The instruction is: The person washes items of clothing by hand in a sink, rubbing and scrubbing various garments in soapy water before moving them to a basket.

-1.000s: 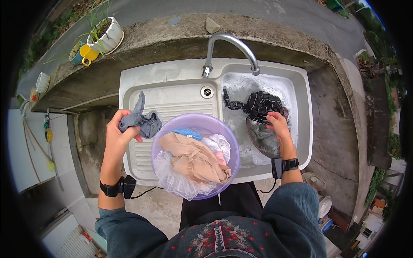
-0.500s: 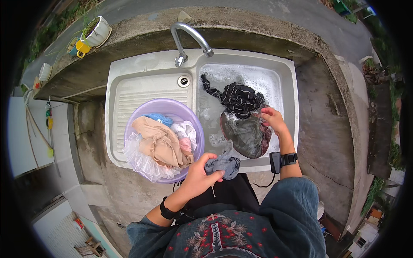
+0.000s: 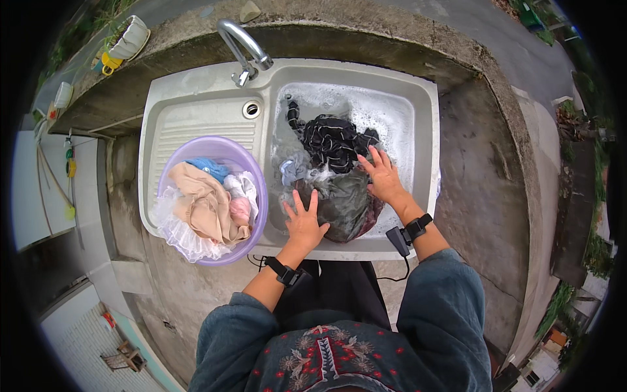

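Note:
My left hand (image 3: 305, 223) is open, fingers spread, at the near left edge of a dark grey wet garment (image 3: 345, 208) in the soapy sink basin (image 3: 426, 157). My right hand (image 3: 385, 179), open too, reaches over the right side of the same garment; whether its fingertips press on it I cannot tell. Just beyond lies a black garment (image 3: 330, 145) with thin white lines, bunched up in the water. A small grey-blue cloth (image 3: 295, 166) floats to the left of the two garments. Neither hand holds anything.
A purple tub (image 3: 260, 215) on the ribbed drainboard (image 3: 196, 124) holds beige, white, pink and blue clothes. The curved metal tap (image 3: 245, 49) stands behind the sink, beside a drain hole (image 3: 251, 110). Potted plants (image 3: 130, 38) stand on the concrete ledge at far left.
The grey-blue cloth has left my left hand and is in the basin water. My left hand has moved forward over the dark garment and opened. My right hand has spread its fingers.

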Demonstrator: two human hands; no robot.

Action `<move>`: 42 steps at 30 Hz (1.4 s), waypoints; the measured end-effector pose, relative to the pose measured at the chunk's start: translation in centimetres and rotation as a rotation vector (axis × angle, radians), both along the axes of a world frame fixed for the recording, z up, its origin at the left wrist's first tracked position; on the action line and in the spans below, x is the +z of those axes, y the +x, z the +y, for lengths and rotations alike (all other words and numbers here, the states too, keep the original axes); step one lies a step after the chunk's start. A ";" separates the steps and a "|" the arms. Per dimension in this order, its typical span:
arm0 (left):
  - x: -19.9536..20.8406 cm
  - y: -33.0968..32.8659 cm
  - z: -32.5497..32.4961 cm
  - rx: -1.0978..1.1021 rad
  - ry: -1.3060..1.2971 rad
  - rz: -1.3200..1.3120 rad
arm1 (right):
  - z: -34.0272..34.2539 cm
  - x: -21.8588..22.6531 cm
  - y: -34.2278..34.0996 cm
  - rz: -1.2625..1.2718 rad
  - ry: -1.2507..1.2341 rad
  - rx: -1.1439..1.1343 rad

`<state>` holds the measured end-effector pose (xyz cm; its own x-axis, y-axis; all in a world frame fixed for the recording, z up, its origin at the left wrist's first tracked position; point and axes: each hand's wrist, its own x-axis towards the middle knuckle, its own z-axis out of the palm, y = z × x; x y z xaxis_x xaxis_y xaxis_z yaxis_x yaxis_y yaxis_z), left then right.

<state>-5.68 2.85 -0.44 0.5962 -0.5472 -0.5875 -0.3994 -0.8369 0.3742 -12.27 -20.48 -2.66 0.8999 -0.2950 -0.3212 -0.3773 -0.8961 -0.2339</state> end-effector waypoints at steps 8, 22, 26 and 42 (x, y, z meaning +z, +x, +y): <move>-6.2 1.7 -1.0 -0.340 0.401 0.144 | 0.6 -4.6 7.4 0.219 -0.182 0.239; -12.0 3.4 -2.5 -0.176 0.500 0.185 | 0.9 -13.4 7.2 0.395 -0.195 0.350; -14.5 3.9 -0.7 -0.077 0.453 0.214 | 1.0 -15.1 7.3 0.669 -0.004 0.223; -11.5 4.2 -1.7 1.015 -0.084 0.560 | 9.6 -4.8 10.4 0.388 0.031 0.335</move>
